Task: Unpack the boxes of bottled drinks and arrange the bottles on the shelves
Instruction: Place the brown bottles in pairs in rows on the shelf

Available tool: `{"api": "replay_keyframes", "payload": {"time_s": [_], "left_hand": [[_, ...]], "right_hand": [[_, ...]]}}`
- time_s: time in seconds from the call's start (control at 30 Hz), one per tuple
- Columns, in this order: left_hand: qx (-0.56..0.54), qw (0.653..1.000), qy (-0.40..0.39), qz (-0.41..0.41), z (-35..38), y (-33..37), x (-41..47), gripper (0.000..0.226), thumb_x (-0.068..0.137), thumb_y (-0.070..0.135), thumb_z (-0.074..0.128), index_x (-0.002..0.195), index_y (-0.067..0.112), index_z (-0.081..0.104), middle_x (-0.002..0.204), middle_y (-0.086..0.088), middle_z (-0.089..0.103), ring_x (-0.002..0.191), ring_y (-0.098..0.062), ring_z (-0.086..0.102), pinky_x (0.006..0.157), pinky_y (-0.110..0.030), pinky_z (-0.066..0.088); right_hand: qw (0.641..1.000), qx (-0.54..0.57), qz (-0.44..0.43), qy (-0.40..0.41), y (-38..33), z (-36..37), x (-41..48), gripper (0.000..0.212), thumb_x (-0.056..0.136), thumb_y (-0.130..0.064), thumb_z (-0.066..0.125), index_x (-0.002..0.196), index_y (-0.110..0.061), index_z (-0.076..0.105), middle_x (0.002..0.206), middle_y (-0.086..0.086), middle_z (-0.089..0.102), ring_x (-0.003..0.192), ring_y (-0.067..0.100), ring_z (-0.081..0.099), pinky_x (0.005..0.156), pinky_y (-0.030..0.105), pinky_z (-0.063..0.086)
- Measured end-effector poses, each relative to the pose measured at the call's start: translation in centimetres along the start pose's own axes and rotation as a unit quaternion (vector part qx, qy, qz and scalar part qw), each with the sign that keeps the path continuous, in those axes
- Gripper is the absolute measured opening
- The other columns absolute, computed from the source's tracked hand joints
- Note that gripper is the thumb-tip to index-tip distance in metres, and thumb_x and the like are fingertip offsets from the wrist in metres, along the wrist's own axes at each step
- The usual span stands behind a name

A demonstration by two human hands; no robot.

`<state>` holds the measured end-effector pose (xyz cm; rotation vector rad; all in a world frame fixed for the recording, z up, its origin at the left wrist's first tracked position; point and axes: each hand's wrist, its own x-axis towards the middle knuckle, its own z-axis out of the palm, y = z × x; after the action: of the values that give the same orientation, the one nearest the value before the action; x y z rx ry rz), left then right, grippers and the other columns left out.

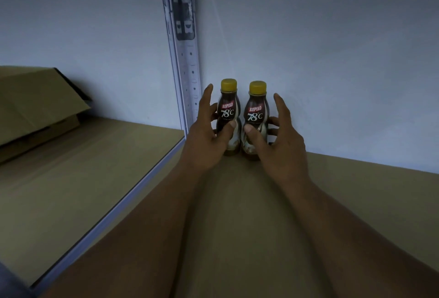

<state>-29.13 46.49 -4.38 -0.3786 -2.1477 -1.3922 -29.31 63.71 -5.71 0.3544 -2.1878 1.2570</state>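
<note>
On a brown shelf (237,214), the left bottle (228,109) and right bottle (256,114) stand upright, side by side, at the far wall. The left hand (204,143) and right hand (281,148) each loosely cup one bottle, thumb on its label. Placement looks nearly finished. Next, both hands need to let go gently without tipping either bottle.

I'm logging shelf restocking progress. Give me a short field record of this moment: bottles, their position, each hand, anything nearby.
bottles: left brown yellow-capped plastic bottle and right brown yellow-capped plastic bottle, upright, side by side, labels forward
position: back of the tan shelf board, at the pale wall, near the perforated metal upright
left hand: thumb and fingers round the left bottle
right hand: thumb and fingers round the right bottle
nearby: open brown cardboard box on the adjoining shelf to the left
</note>
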Motion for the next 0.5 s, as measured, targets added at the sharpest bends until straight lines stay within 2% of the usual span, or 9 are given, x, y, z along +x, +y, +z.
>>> {"api": "replay_keyframes", "payload": {"time_s": [0.07, 0.2, 0.27, 0.37, 0.5], "left_hand": [[-0.01, 1.0, 0.01, -0.01, 0.0, -0.3, 0.1, 0.092, 0.097, 0.023, 0.071, 0.161, 0.039, 0.006, 0.154, 0.007, 0.047, 0.127, 0.012, 0.046, 0.104, -0.031, 0.052], [0.011, 1.0, 0.001, -0.02, -0.2, -1.2, 0.1, 0.108, 0.086, 0.022, 0.082, 0.159, 0.043, 0.005, 0.13, 0.028, 0.048, 0.112, 0.025, 0.048, 0.083, -0.006, 0.049], [0.018, 0.999, -0.001, -0.027, -0.3, -1.5, 0.0, 0.111, 0.083, 0.022, 0.085, 0.158, 0.045, 0.006, 0.125, 0.025, 0.051, 0.108, 0.018, 0.055, 0.079, -0.005, 0.049], [0.018, 0.999, 0.002, -0.033, -0.3, -1.8, 0.0, 0.11, 0.084, 0.026, 0.084, 0.158, 0.045, 0.006, 0.135, 0.008, 0.055, 0.111, 0.006, 0.059, 0.08, -0.009, 0.049], [0.015, 0.999, 0.004, -0.036, -0.1, -2.0, -0.1, 0.105, 0.087, 0.023, 0.082, 0.158, 0.045, 0.008, 0.135, 0.012, 0.052, 0.108, 0.015, 0.056, 0.078, -0.004, 0.048]], "right_hand": [[1.0, 0.016, 0.016, 0.006, 0.1, -0.1, 0.0, 0.089, 0.086, -0.063, 0.068, 0.156, -0.049, 0.014, 0.142, -0.007, 0.055, 0.117, 0.008, 0.059, 0.098, 0.043, 0.055], [1.0, 0.016, 0.017, 0.001, 0.3, -0.3, -0.2, 0.099, 0.078, -0.045, 0.083, 0.154, -0.045, 0.019, 0.129, -0.008, 0.057, 0.11, 0.006, 0.059, 0.092, 0.034, 0.054], [1.0, 0.017, 0.018, -0.006, 0.5, -0.4, -0.1, 0.1, 0.077, -0.038, 0.085, 0.154, -0.044, 0.022, 0.119, -0.012, 0.056, 0.099, 0.001, 0.059, 0.088, 0.03, 0.053], [0.999, 0.022, 0.024, -0.011, 0.5, -0.3, 0.1, 0.099, 0.078, -0.035, 0.085, 0.154, -0.043, 0.022, 0.116, -0.015, 0.054, 0.097, 0.001, 0.058, 0.088, 0.031, 0.054], [0.999, 0.035, 0.024, -0.014, 0.5, -0.2, 0.1, 0.097, 0.081, -0.031, 0.084, 0.155, -0.04, 0.022, 0.12, -0.015, 0.053, 0.106, 0.005, 0.058, 0.094, 0.034, 0.054]]}}
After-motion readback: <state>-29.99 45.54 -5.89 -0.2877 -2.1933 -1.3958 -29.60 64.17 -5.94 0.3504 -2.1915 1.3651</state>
